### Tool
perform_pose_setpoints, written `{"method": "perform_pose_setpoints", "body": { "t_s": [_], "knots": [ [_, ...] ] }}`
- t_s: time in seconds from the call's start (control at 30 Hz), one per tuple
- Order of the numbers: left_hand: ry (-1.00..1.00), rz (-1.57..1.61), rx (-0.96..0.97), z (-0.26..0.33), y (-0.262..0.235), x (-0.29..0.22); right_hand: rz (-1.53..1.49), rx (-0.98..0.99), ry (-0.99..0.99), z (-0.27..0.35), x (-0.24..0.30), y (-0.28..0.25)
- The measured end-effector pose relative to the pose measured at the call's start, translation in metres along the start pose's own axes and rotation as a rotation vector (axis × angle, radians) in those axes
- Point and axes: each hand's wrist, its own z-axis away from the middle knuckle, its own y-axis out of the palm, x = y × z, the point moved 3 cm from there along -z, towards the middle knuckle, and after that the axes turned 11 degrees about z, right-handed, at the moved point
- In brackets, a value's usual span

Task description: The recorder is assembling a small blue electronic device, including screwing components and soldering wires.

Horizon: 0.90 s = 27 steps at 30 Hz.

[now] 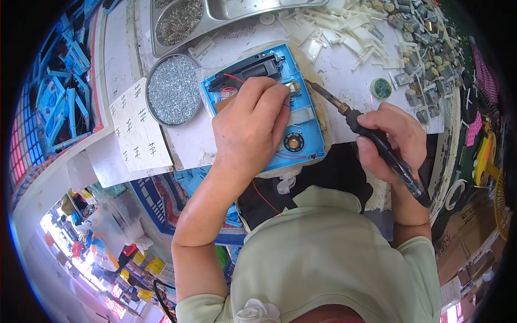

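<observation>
A blue plastic casing (318, 131) lies open on the table before me, with a round speaker (294, 141), a small metal part (292, 88), a black compartment and thin red wires inside. Over its middle is my left hand (245, 124), fingers closed in a pinch near the metal part. What the fingertips hold is hidden; a thin wire shows beside them. My right hand (396, 137) grips the black handle of a soldering iron (349, 114). The iron's tip points up and left, close to the casing's right edge.
Left of the casing stands a round tray of small screws (173, 90) beside a paper sheet (134, 129). A metal tray (215, 13) of small parts is at the back. White plastic pieces (344, 32) and small motors (420, 70) lie at the far right, near a small green round item (381, 88).
</observation>
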Motion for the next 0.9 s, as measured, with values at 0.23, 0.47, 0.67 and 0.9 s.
{"method": "perform_pose_setpoints", "body": {
  "t_s": [0.23, 0.47, 0.67, 0.9],
  "knots": [
    [0.041, -0.025, 0.009, -0.0013, 0.0006, 0.0009, -0.007, 0.044, 0.008, 0.0004, 0.0039, -0.0007],
    [0.038, -0.047, 0.008, -0.0031, 0.0005, -0.0014, -0.041, 0.04, -0.014, 0.0034, 0.0062, 0.0029],
    [0.051, -0.065, 0.032, -0.0059, -0.0008, -0.0031, -0.031, 0.055, -0.013, 0.001, 0.0076, 0.0031],
    [0.069, -0.083, 0.05, -0.0046, -0.0013, -0.0017, 0.006, 0.059, -0.009, 0.0006, 0.0082, 0.005]
  ]
}}
